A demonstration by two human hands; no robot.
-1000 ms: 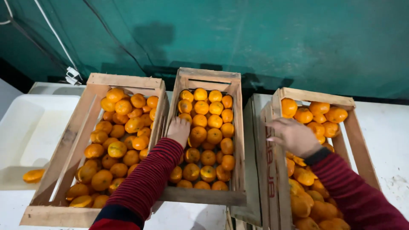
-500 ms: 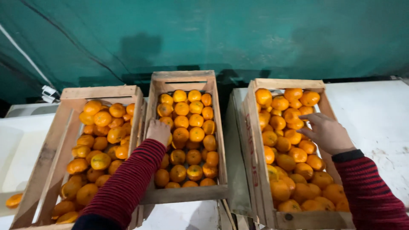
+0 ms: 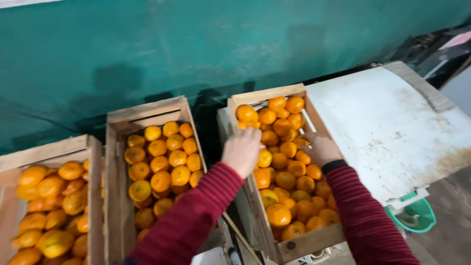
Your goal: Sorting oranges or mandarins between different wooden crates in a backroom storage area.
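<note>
We have both hands in the right-hand wooden crate [image 3: 294, 243] of mandarins [image 3: 287, 181]. Our left hand [image 3: 241, 151] rests curled over its left rim at about nine o'clock; whether it grips fruit we cannot tell. Our right hand [image 3: 319, 147], at three o'clock, is closed among the mandarins, its hold hidden. The middle crate [image 3: 114, 196] lies toward nine o'clock, and a white desk [image 3: 387, 127] toward three.

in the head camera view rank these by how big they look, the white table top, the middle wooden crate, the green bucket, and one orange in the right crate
1. White table top, largest.
2. Middle wooden crate; its near end is hidden by the sleeve, so its full extent is unsure.
3. Green bucket, only partly visible under the table.
4. One orange, smallest.
</note>
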